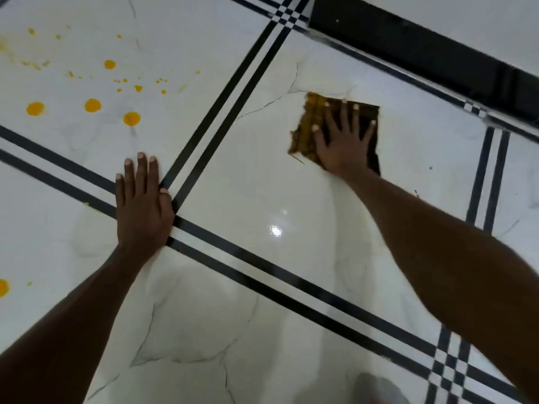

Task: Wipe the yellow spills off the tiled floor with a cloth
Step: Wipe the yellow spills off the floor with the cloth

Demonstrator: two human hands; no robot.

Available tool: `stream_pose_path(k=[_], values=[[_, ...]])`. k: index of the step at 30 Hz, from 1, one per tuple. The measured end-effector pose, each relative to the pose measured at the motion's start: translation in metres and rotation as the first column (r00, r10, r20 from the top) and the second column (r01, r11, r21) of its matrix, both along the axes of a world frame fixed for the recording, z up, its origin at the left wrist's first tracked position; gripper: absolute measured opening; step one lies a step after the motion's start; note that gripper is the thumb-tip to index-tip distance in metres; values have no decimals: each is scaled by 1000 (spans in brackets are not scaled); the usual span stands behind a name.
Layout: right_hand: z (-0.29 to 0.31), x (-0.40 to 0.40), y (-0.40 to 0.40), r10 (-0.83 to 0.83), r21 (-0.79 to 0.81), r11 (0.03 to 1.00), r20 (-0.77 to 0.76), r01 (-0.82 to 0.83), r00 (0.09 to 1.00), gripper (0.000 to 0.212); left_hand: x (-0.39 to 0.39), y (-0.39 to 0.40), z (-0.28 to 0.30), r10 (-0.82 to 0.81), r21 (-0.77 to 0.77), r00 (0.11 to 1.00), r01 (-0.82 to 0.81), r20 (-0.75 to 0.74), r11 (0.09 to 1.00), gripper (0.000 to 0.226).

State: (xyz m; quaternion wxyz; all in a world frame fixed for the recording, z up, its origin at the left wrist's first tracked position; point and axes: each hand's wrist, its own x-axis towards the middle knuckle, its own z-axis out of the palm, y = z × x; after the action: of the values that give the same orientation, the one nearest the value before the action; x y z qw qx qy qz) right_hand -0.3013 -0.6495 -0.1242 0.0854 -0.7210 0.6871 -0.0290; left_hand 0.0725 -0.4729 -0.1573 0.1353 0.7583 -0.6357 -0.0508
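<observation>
My right hand (342,138) lies flat with spread fingers on a dark, yellow-stained cloth (304,126), pressing it onto the white marble-look tiled floor (248,185). My left hand (143,199) rests palm-down on the floor over the crossing of the black tile stripes, holding nothing. Yellow spills (92,105) dot the tile at upper left: three larger round drops, several small splashes and a smear at the far left edge. Another yellow drop (3,287) sits at the left edge lower down.
Double black stripes (233,112) cross the floor between tiles. A black skirting strip (423,51) runs along the wall at upper right. A bright light reflection (275,230) shows on the glossy tile. A pale blurred shape (376,386) sits at the bottom edge.
</observation>
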Motion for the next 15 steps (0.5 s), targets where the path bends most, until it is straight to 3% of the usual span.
stream_pose_path(k=[3,5,8,10,12,15], values=[[-10,96,21,288,-88,954,-7,-287,958,67,1,0,-1,-8,-10,1000,8,-4,1000,65],[-10,130,81,562,-130,820,-6,-558,827,64,2,2,1,-19,-1,999,19,-29,1000,65],[-8,98,174,773,-72,632,-14,-772,634,63,4,3,5,-37,7,996,37,-86,999,66],[-3,40,186,811,-7,585,8,-811,585,65,4,4,9,-49,7,990,51,-135,999,66],[-6,-3,147,705,-30,708,-22,-705,709,63,0,10,11,-57,-2,985,57,-161,998,66],[-8,-1,59,241,-78,968,21,-239,970,66,-19,9,16,-50,-29,966,44,-252,999,64]])
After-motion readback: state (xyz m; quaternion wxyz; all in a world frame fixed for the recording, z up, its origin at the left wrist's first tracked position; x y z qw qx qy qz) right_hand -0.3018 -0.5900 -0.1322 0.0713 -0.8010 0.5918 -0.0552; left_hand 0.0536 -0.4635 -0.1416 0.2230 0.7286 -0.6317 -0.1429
